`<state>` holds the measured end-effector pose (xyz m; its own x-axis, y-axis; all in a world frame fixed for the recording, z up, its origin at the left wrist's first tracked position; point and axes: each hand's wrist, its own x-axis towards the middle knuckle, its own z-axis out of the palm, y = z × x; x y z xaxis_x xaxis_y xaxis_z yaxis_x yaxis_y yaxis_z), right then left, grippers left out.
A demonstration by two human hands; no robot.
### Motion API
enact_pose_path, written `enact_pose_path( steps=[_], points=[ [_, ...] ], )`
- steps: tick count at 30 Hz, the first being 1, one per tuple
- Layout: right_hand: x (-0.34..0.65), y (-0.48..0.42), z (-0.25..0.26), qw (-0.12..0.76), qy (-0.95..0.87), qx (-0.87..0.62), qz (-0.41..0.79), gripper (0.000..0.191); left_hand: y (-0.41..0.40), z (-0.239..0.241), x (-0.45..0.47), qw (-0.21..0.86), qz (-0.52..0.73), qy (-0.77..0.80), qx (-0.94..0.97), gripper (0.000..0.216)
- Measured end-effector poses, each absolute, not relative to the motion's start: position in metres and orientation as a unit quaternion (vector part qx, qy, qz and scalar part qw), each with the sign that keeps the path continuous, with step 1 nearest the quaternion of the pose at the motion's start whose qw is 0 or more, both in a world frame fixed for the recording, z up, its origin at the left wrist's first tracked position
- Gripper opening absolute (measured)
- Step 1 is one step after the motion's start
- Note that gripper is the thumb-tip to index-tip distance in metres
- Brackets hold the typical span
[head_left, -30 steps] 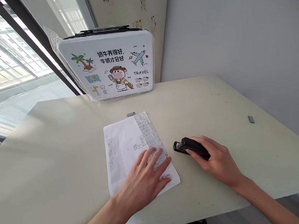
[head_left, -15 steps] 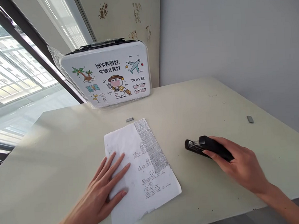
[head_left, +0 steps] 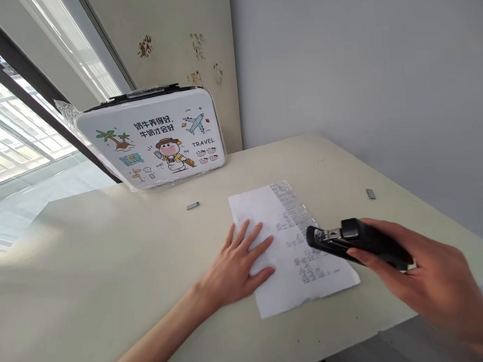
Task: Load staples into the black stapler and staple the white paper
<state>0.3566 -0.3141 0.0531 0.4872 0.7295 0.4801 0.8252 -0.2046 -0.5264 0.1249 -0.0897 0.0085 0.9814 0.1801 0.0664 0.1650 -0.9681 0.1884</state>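
Flat on the printed sheets of paper (head_left: 262, 204) lies my left hand (head_left: 240, 262), its fingers spread over their left side. Small text and a dense grey patterned strip cover the right part of the top sheet. My right hand (head_left: 432, 273) grips a black stapler (head_left: 374, 244) by its rear, with the thumb along the near side. The stapler's jaw points left, parted from its base, and a metal part shows between them. It hangs over the right part of the paper and hides some of the print.
A white hard case (head_left: 154, 137) with cartoon travel pictures, partly wrapped in clear plastic, stands at the back left of the pale table (head_left: 109, 280). Two small grey pieces, one left (head_left: 193, 205) and one right (head_left: 370, 193), lie on the tabletop. A grey wall (head_left: 361, 66) borders the right side.
My left hand and the paper have slid right across the table. The stapler, held in my right hand, has lifted and now overlaps the paper. The camera view has shifted slightly.
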Motion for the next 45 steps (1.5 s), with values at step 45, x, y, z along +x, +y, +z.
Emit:
enact_pose_path(
  steps=[45],
  points=[
    [0.268,-0.11,-0.014,0.515,-0.458,-0.653,0.313,0.043,-0.016,0.013,0.021,0.487,0.359,0.441,0.663,0.035]
  ],
)
